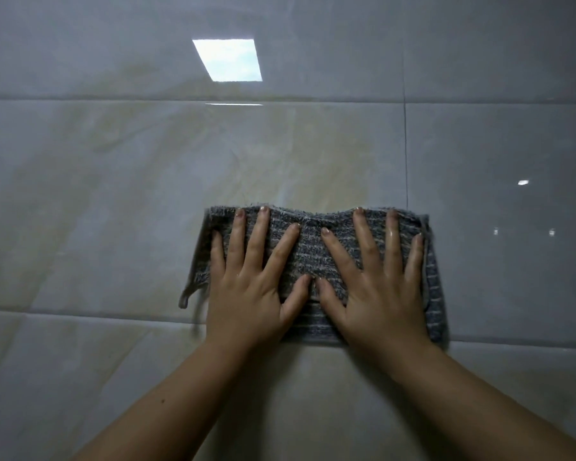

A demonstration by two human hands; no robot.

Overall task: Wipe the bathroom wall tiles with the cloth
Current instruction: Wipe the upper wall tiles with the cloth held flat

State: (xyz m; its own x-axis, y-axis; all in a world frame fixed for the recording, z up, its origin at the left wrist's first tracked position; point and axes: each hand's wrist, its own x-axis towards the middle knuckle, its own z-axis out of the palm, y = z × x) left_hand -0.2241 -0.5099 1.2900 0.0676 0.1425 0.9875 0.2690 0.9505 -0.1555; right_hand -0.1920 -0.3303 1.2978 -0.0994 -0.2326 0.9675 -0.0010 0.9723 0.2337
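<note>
Mid-wipe: my left hand (250, 287) and right hand (376, 287) press flat, fingers spread wide, on grey striped cloth (313, 251) against wall tiles (113, 211). Next: slide with even pressure.

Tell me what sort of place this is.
Likely a bathroom: glossy wall tiles with grout lines, a reflected light, left hand and right hand pressing a grey cloth flat.

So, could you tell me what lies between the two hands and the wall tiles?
The grey striped cloth: in the head view, the left hand and right hand press flat on it, fingers spread, holding it against the wall tiles.
</note>
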